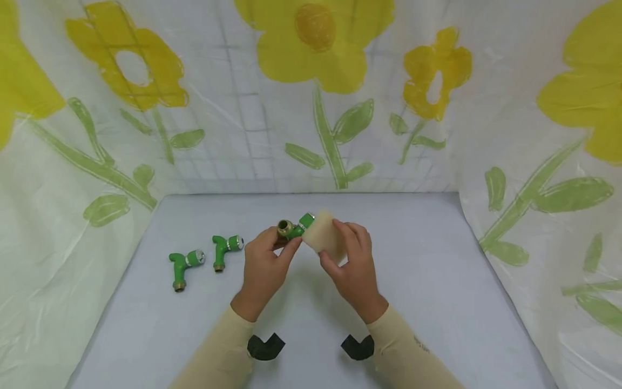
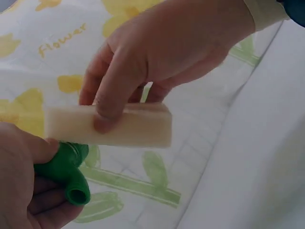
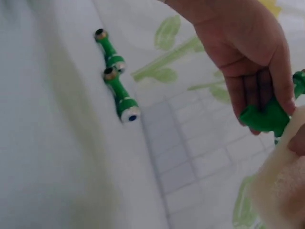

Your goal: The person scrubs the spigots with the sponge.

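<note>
Near the middle of the table, in the head view, my left hand (image 1: pixel 264 259) grips a green tap (image 1: pixel 293 231) with a brass threaded end, holding it up off the surface. My right hand (image 1: pixel 357 265) pinches a thick cream sponge (image 1: pixel 324 236) between thumb and fingers. The sponge lies against the tap's knob end and hides part of it. From the left wrist view, the sponge (image 2: pixel 138 131) is seen edge-on just above the tap (image 2: pixel 62 164). The tap's green spout (image 3: pixel 262 117) pokes out from the left fingers in the right wrist view.
Two more green taps lie on the table to the left, one (image 1: pixel 181 270) nearer the front and one (image 1: pixel 223 251) closer to my left hand. Dark angled pieces (image 1: pixel 266 347) appear beside both sleeves. Flower-painted sheeting (image 1: pixel 204 156) surrounds the pale table (image 1: pixel 418 243).
</note>
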{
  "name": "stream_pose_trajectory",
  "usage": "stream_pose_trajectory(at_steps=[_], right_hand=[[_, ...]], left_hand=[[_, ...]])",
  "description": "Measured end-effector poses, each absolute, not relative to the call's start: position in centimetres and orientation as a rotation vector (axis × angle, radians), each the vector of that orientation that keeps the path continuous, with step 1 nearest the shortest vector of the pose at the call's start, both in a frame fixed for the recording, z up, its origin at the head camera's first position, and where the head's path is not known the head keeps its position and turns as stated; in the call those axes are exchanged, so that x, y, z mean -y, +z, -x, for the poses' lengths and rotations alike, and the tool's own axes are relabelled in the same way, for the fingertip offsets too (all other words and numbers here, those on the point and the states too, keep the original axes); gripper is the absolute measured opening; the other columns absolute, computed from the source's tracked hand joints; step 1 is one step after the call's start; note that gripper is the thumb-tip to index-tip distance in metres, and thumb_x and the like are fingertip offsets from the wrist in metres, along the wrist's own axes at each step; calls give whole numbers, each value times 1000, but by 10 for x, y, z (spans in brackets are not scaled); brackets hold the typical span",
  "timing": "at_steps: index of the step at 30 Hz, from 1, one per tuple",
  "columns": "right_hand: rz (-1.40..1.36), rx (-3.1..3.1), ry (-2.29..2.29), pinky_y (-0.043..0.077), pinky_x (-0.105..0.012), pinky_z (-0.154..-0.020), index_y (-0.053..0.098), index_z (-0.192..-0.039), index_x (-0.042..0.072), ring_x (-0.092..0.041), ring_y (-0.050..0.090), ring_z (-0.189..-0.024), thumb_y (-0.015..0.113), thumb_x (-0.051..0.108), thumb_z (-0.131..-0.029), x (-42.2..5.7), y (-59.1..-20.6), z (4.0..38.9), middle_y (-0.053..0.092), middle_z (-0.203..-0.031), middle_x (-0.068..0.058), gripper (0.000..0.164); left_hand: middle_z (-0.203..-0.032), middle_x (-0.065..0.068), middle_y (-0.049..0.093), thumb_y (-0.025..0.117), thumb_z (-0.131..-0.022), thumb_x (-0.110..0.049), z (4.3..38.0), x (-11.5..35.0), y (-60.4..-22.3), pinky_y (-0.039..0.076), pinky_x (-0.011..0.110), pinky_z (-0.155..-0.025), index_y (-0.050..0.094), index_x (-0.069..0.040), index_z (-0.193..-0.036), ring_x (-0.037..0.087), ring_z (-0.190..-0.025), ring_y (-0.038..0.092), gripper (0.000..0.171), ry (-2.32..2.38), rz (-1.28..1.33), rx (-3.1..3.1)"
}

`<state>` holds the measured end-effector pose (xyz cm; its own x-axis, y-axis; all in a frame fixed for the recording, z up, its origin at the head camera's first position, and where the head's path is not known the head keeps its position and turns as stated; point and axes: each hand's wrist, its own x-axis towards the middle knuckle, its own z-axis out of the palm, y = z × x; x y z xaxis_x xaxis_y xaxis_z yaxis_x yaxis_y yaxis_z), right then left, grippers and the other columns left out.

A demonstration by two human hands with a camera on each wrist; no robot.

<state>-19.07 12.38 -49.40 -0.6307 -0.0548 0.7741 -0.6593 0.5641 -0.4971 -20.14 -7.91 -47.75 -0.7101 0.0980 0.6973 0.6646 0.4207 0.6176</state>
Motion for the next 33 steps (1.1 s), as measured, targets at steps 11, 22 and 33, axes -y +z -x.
stream_pose_trajectory(at_steps=[11,22,33], right_hand=[[-615,2217,1026,57,-52,-86,63,-146,1,-38,55,-115,86,9,-88,-125,-491,193,58,-129,-18,63],[-795,2275,941,56,-48,-91,64,-146,2,-36,54,-115,89,5,-85,-137,-491,201,59,-128,-15,66],[-773,2310,1069,56,-48,-92,64,-146,4,-31,54,-120,87,6,-85,-134,-489,196,58,-130,-12,65]], left_hand=[[-111,15,76,85,-94,1,203,90,-477,65,46,-82,74,3,-117,29,-99,75,25,-981,712,2099],[-112,10,78,85,-90,5,210,109,-472,52,63,-103,74,-2,-121,28,-102,75,33,-896,854,2198],[-117,7,76,81,-94,7,213,117,-471,60,44,-93,73,-3,-123,24,-108,72,32,-1014,913,2190]])
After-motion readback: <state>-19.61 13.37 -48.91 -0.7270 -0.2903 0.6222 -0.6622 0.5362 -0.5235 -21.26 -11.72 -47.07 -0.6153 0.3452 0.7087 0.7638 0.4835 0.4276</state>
